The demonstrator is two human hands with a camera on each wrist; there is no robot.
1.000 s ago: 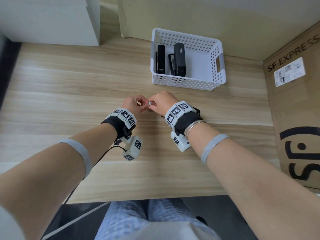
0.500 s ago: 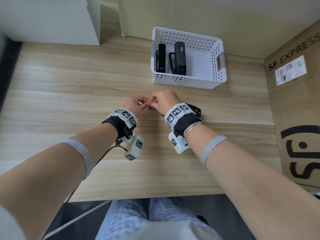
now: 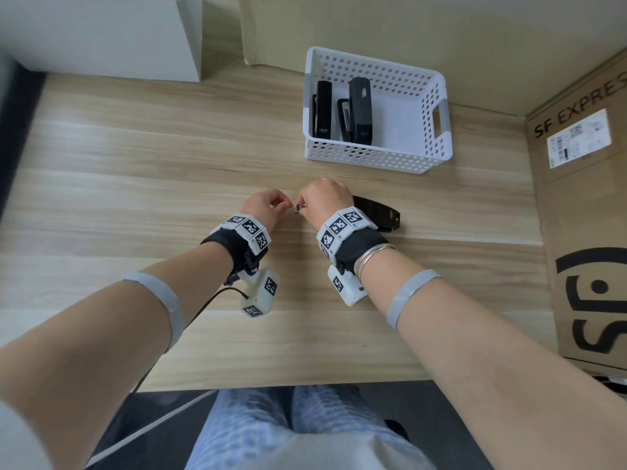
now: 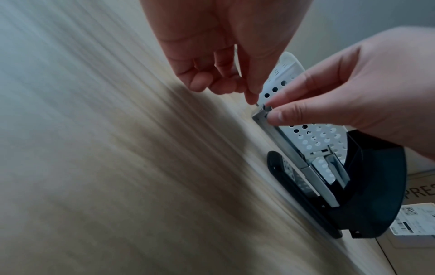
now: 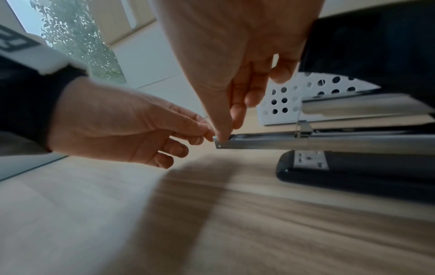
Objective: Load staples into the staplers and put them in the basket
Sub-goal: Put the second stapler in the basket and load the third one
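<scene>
I have both hands out over the middle of the bench [image 3: 135,184], close together and well in from its near edge. The stapler [image 4: 367,197] I am working on lies open on the wood just right of them, its black lid swung up and back and its black base flat on the bench. The metal staple channel [image 5: 306,144] sticks out level toward the left, clear of the base.

My right hand [image 3: 325,201] pinches the front tip of that channel between thumb and fingertips, the other fingers curled above it. From the head view the hand covers most of the stapler, with only the black rear end showing beside the wrist.

My left hand [image 3: 264,208] sits just left of the channel's tip with the fingers [image 5: 200,132] curled in and the thumb and forefinger drawn together, touching or nearly touching the end of the metal. A tiny sliver shows at those fingertips in the left wrist view, but I cannot tell whether they actually hold anything.

The white basket [image 3: 437,140] stands toward the far edge of the bench, right of centre and well apart from my hands. Two black staplers [image 3: 361,110] lie in its left half, side by side and lengthwise. A cardboard box [image 3: 583,212] stands along the bench's right edge.
</scene>
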